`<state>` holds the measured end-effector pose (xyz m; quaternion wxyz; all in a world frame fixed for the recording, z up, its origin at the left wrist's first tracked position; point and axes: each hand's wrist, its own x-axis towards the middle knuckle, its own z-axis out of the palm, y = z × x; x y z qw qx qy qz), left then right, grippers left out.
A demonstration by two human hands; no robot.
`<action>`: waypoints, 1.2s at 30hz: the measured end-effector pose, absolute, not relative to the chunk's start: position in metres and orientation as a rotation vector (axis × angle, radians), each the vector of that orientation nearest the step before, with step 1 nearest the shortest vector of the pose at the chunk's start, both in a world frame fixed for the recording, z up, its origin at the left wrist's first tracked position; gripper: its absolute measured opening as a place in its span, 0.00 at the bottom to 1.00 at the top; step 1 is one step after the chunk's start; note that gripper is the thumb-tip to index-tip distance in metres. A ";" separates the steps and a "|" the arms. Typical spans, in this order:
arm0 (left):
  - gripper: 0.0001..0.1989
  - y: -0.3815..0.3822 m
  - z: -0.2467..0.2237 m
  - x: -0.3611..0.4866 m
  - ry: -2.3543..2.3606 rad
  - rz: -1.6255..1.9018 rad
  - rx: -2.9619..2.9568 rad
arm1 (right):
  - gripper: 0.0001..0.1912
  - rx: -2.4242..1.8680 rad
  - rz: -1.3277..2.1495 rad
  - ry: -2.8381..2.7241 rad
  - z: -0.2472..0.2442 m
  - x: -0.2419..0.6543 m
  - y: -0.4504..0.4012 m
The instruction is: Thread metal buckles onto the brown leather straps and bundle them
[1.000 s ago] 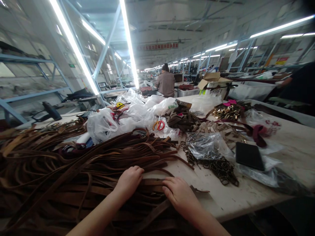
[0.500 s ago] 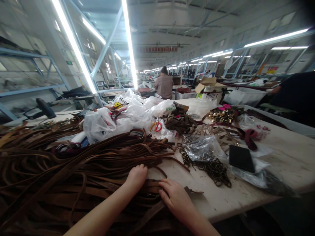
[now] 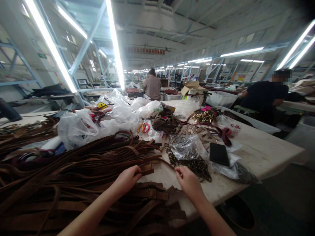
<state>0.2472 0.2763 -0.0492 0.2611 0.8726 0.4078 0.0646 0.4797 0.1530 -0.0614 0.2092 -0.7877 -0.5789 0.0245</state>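
Observation:
Long brown leather straps cover the left of the table in a thick heap. My left hand is closed at the ends of some straps, thumb and fingers pressed together around a strap. To its right, my right hand pinches the tip of a thin brown strap that curves over from the heap. A strap with a metal buckle lies below and between the hands. Just beyond my right hand is a pile of dark metal rings, partly under clear plastic.
White plastic bags, red-handled scissors and a black flat object lie farther back. Gold-coloured hardware is near a cardboard box. One person is ahead, another at right.
The view has turned right. My right hand has moved up and away from the lower straps and now pinches a thin strap's end. The buckle has come into clear view.

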 end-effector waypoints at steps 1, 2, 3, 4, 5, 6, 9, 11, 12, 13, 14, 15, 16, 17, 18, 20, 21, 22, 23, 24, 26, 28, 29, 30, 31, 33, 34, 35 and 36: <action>0.07 0.273 -0.044 0.248 1.083 0.213 2.310 | 0.12 -2.328 -0.046 -1.636 -0.064 0.492 0.156; 0.08 0.270 -0.038 0.250 1.060 0.234 2.266 | 0.11 -2.440 -0.140 -1.650 -0.067 0.503 0.160; 0.08 0.266 -0.034 0.251 1.035 0.234 2.238 | 0.11 -2.516 -0.203 -1.654 -0.070 0.511 0.165; 0.08 0.262 -0.031 0.253 1.011 0.222 2.218 | 0.10 -2.565 -0.239 -1.653 -0.072 0.517 0.170; 0.09 0.259 -0.028 0.254 0.991 0.206 2.202 | 0.10 -2.587 -0.248 -1.647 -0.074 0.522 0.175; 0.09 0.255 -0.026 0.255 0.978 0.191 2.185 | 0.10 -2.594 -0.242 -1.641 -0.076 0.524 0.180; 0.10 0.247 -0.023 0.255 0.990 0.177 2.134 | 0.10 -2.607 -0.227 -1.640 -0.080 0.528 0.186; 0.10 0.243 -0.021 0.252 1.013 0.187 2.103 | 0.10 -2.592 -0.215 -1.648 -0.079 0.527 0.182; 0.09 0.242 -0.019 0.250 1.018 0.196 2.089 | 0.10 -2.584 -0.220 -1.661 -0.078 0.525 0.179; 0.09 0.242 -0.018 0.248 1.017 0.212 2.074 | 0.10 -2.555 -0.212 -1.674 -0.075 0.522 0.175; 0.09 0.242 -0.017 0.246 1.010 0.235 2.056 | 0.10 -2.490 -0.170 -1.670 -0.072 0.517 0.170; 0.09 0.242 -0.016 0.244 0.997 0.268 2.035 | 0.09 -2.384 -0.069 -1.642 -0.068 0.509 0.166; 0.09 0.243 -0.014 0.242 0.987 0.312 2.009 | 0.09 -2.243 0.090 -1.576 -0.063 0.500 0.162; 0.09 0.244 -0.013 0.240 0.984 0.361 1.973 | 0.09 -2.076 0.294 -1.470 -0.057 0.489 0.159; 0.10 0.246 -0.012 0.239 0.985 0.409 1.928 | 0.10 -1.896 0.524 -1.336 -0.051 0.476 0.157; 0.11 0.248 -0.008 0.237 0.991 0.478 1.827 | 0.13 -1.598 0.948 -1.078 -0.040 0.447 0.155; 0.12 0.248 -0.006 0.236 0.997 0.495 1.782 | 0.14 -1.481 1.119 -0.980 -0.035 0.433 0.155; 0.13 0.248 -0.004 0.235 1.004 0.500 1.745 | 0.14 -1.388 1.254 -0.893 -0.031 0.420 0.156; 0.14 0.248 -0.002 0.234 1.009 0.493 1.721 | 0.14 -1.311 1.358 -0.823 -0.028 0.409 0.157; 0.14 0.247 -0.001 0.234 1.018 0.480 1.705 | 0.14 -1.251 1.430 -0.765 -0.027 0.399 0.159; 0.15 0.246 0.000 0.232 1.026 0.450 1.682 | 0.14 -1.163 1.507 -0.690 -0.027 0.385 0.162; 0.15 0.245 -0.002 0.231 1.013 0.435 1.659 | 0.13 -1.108 1.544 -0.669 -0.031 0.378 0.165; 0.15 0.244 -0.003 0.231 1.007 0.434 1.648 | 0.13 -1.097 1.554 -0.665 -0.033 0.377 0.166; 0.16 0.244 -0.005 0.230 1.004 0.434 1.642 | 0.13 -1.097 1.559 -0.661 -0.034 0.377 0.166; 0.15 0.245 -0.006 0.230 1.004 0.431 1.642 | 0.13 -1.101 1.560 -0.660 -0.036 0.377 0.166; 0.15 0.245 -0.009 0.230 1.016 0.427 1.666 | 0.13 -1.108 1.559 -0.661 -0.037 0.379 0.165; 0.14 0.246 -0.010 0.230 1.018 0.423 1.681 | 0.13 -1.109 1.559 -0.664 -0.037 0.379 0.165; 0.14 0.246 -0.011 0.230 1.014 0.419 1.693 | 0.13 -1.113 1.559 -0.667 -0.037 0.379 0.165; 0.13 0.246 -0.011 0.231 1.004 0.418 1.701 | 0.13 -1.122 1.557 -0.674 -0.037 0.379 0.165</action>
